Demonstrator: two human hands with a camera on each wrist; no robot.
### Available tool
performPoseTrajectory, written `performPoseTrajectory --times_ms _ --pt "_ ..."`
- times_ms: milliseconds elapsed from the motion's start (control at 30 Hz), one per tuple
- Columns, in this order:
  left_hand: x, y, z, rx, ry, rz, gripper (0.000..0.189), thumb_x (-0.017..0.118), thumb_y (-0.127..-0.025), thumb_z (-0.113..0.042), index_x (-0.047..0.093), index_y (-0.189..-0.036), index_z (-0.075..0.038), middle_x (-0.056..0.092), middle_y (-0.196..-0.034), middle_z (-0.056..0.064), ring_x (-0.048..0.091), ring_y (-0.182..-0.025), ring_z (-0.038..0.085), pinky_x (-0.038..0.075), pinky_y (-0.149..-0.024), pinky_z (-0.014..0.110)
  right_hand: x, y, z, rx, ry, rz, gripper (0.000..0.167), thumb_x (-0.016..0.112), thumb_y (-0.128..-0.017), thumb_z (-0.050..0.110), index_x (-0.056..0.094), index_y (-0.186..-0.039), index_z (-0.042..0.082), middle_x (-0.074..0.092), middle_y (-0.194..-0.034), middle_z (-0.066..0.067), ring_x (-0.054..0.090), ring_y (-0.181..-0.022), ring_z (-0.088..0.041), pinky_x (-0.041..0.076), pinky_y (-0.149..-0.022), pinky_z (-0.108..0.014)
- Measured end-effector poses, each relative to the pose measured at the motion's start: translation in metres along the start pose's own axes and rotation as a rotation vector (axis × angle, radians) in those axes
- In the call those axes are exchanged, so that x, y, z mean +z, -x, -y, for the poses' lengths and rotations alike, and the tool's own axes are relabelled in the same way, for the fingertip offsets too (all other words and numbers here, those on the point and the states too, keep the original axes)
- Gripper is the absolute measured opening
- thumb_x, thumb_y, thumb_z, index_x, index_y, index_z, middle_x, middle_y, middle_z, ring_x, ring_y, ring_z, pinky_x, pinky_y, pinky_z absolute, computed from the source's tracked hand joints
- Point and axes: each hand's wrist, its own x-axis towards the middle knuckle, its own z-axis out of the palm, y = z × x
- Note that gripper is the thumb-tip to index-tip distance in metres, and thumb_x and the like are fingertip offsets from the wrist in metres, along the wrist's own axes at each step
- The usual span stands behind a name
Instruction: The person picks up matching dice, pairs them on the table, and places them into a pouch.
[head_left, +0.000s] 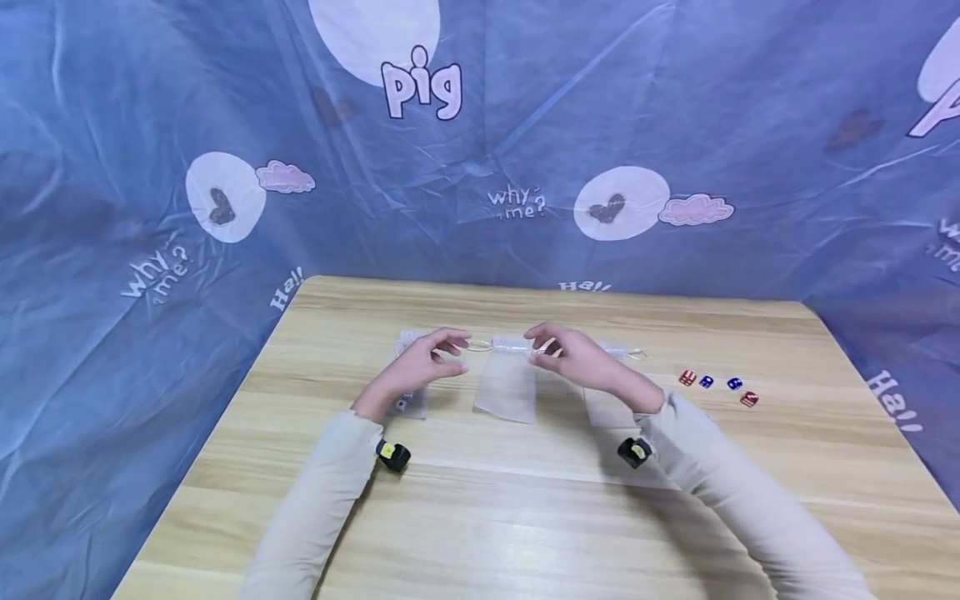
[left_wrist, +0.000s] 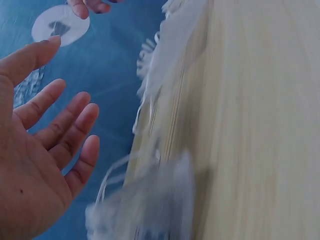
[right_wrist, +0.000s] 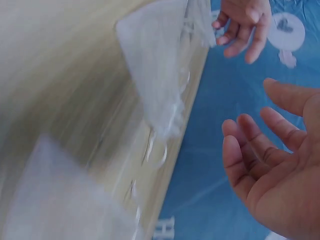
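Three translucent white drawstring pouches lie in a row on the table: a left pouch (head_left: 417, 407), a middle pouch (head_left: 506, 392) and a right pouch (head_left: 609, 410). Their tops are gathered, with thin pale cords at the sides. Blue and white spots show at the left pouch; what they are is unclear. My left hand (head_left: 423, 360) hovers over the left pouch, fingers loosely bent, holding nothing. Between the middle and right pouches, my right hand (head_left: 576, 360) is raised, also relaxed and holding nothing. Both wrist views show the palms bare, with the pouches blurred.
To the right of the pouches lie several small dice: a red die (head_left: 687, 377), a blue die (head_left: 707, 382), another blue die (head_left: 734, 383) and another red die (head_left: 749, 399). A blue printed cloth (head_left: 480, 242) hangs behind the wooden table (head_left: 495, 517) and at both sides.
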Motion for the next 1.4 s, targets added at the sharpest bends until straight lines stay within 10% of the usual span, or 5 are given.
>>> performPoseTrajectory --times_ms 400,700,1400 --pt "0.035 -0.025 -0.005 0.024 0.036 0.151 0.049 0.068 -0.088 -0.011 0.052 -0.133 -0.001 0.056 -0.132 0.017 0.055 -0.116 0.030 0.047 -0.098 0.037 -0.057 0.044 -0.043 0.155 -0.028 -0.121 0.042 0.060 -0.094 0.014 0.051 -0.131 -0.005 0.058 -0.120 -0.028 0.061 -0.102 -0.032 0.051 -0.082 -0.024" --pt "0.047 -0.032 0.005 0.022 0.014 0.236 0.048 0.070 -0.087 -0.016 0.054 -0.130 -0.002 0.059 -0.127 0.015 0.057 -0.114 0.027 0.049 -0.098 0.034 -0.091 0.082 -0.073 0.200 0.024 -0.211 0.043 0.059 -0.096 0.019 0.049 -0.131 -0.004 0.060 -0.118 -0.027 0.054 -0.086 0.008 0.051 -0.066 -0.019" --pt "0.060 -0.044 0.006 -0.061 -0.206 0.378 0.059 0.078 -0.076 -0.012 0.056 -0.130 -0.007 0.049 -0.130 0.010 0.049 -0.120 0.023 0.038 -0.108 0.033 -0.117 0.153 -0.122 0.348 0.099 -0.269 0.048 0.059 -0.096 0.022 0.047 -0.131 -0.008 0.053 -0.120 -0.025 0.047 -0.082 0.015 0.053 -0.062 -0.026"
